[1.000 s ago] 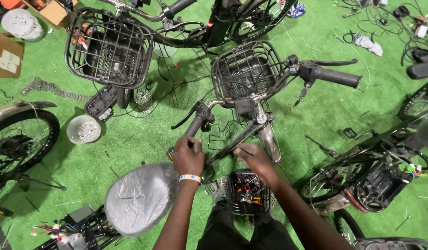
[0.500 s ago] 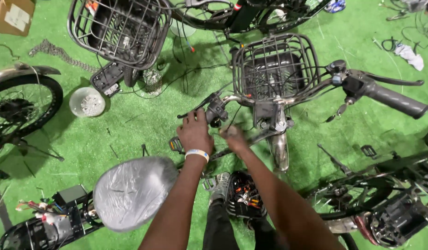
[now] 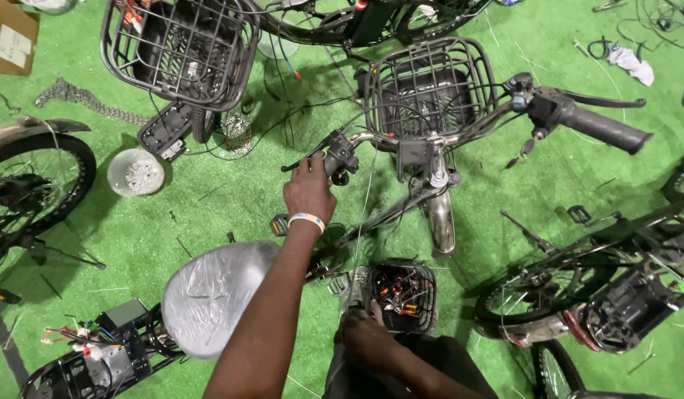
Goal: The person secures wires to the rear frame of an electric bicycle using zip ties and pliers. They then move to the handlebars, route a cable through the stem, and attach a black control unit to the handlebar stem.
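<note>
Handlebar (image 3: 371,140) of the bicycle in the middle of the frame is what I am working on, and my left hand (image 3: 309,191) is closing around its left end, fingers curled on the black brake-lever clamp (image 3: 340,157) just left of centre. My right hand (image 3: 365,341) is sitting low at the bottom centre, resting against the near wall of the open controller box (image 3: 401,297) full of coloured wires; I cannot tell how far that hand is open or whether it is pinching anything. The wire basket (image 3: 430,87) is sitting just beyond the bar, the chrome fork (image 3: 439,218) is running down below it, and the right grip (image 3: 604,127) is pointing toward the upper right. A seat wrapped in plastic (image 3: 216,295) is lying at lower left, beside my forearm, and a small white tub (image 3: 135,171) is standing on the green floor (image 3: 209,214) at left. To do this well, I judge I should be keeping the bar steady with a firm left grip, keeping the thin cables (image 3: 283,125) near the lever from snagging, and moving the lower hand gently among the loose wires.
</note>
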